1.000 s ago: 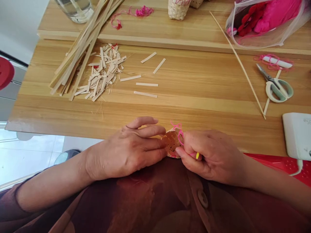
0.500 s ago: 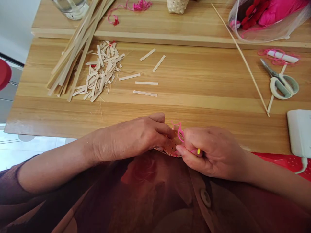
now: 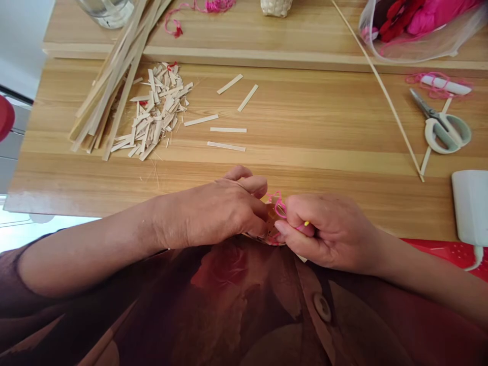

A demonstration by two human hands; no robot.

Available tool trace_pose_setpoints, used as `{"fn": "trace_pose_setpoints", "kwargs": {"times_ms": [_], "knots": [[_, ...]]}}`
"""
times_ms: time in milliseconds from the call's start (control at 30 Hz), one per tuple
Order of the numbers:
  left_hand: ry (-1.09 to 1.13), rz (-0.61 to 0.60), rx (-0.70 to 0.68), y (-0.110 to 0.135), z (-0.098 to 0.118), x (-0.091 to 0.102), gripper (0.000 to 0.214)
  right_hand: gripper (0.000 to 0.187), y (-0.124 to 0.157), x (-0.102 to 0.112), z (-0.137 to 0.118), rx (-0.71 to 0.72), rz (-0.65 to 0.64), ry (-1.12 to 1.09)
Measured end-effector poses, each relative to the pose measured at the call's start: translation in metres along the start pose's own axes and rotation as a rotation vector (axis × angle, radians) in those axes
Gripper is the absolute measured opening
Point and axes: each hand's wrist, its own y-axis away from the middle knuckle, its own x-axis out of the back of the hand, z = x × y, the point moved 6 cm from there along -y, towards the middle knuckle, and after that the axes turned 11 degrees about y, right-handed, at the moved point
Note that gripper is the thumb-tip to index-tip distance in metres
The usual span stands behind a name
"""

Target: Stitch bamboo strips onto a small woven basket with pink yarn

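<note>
At the table's near edge my left hand (image 3: 223, 211) is curled round a small brown woven piece (image 3: 272, 219), its fingers closed over the piece's left side. My right hand (image 3: 324, 231) is closed in a pinch on the piece's right side, with pink thread (image 3: 280, 206) looped at its fingertips and a small yellow-tipped tool (image 3: 306, 223) between the fingers. Most of the woven piece is hidden by both hands.
A bundle of long bamboo strips (image 3: 110, 76) and a heap of short offcuts (image 3: 154, 114) lie at the back left. Several loose strips (image 3: 227, 129) lie mid-table. Scissors (image 3: 442, 124), a long thin stick (image 3: 381, 89), a bag of pink material (image 3: 419, 23) and a white box (image 3: 470, 206) are on the right.
My left hand's fingers, stretched out flat a second ago, have curled closed over the woven piece. The right hand keeps its pinch. The view has shifted slightly.
</note>
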Motion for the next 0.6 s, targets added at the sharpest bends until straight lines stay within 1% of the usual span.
{"fn": "trace_pose_setpoints", "kwargs": {"times_ms": [100, 300, 367, 500, 567, 600], "knots": [[0.016, 0.018, 0.010, 0.002, -0.004, -0.002, 0.016, 0.034, 0.000, -0.001, 0.004, -0.035, 0.016, -0.011], [0.085, 0.132, -0.026, 0.009, -0.011, -0.007, 0.022, 0.035, 0.001, 0.000, 0.010, -0.109, 0.045, -0.040], [0.120, 0.176, -0.053, 0.010, -0.010, -0.008, 0.022, 0.036, 0.001, 0.000, 0.009, -0.113, 0.036, -0.042], [0.209, 0.302, -0.154, 0.012, -0.007, -0.009, 0.023, 0.035, 0.001, 0.000, 0.008, -0.109, 0.027, -0.040], [0.192, 0.364, -0.197, 0.015, -0.006, -0.009, 0.023, 0.035, 0.001, -0.001, 0.008, -0.110, 0.023, -0.040], [0.147, 0.389, -0.204, 0.017, -0.005, -0.009, 0.023, 0.034, 0.000, -0.001, 0.008, -0.113, 0.021, -0.043]]}}
